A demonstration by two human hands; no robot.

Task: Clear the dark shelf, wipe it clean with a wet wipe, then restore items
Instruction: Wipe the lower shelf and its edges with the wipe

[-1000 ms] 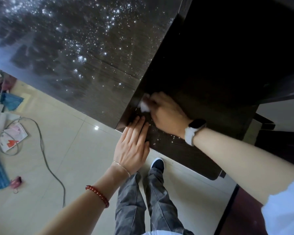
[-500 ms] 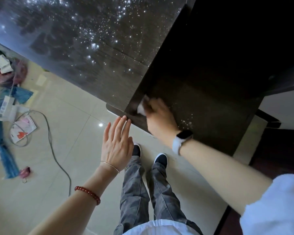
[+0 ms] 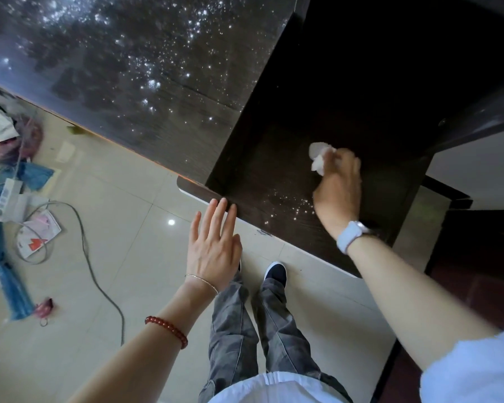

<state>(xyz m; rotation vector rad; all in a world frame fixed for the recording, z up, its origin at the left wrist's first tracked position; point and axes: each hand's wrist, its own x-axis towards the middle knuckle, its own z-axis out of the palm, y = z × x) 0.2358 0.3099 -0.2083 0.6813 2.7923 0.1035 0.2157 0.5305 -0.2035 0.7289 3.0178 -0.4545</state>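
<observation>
Left hand (image 3: 213, 245) flat, fingers straight, tips at the front edge of the dark shelf (image 3: 277, 181). Right hand (image 3: 338, 184) farther in on the shelf surface, fingers curled round the white wet wipe (image 3: 317, 155), pressing it down. Cable (image 3: 99, 271) on floor well left of both hands.

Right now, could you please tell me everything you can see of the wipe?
The wipe is a small white crumpled wad, soft and tissue-like. The right hand grips it in curled fingers, and one rounded end pokes out past the fingertips. It lies against the dark shelf, towards the right side. Whether it is damp cannot be told.
</observation>
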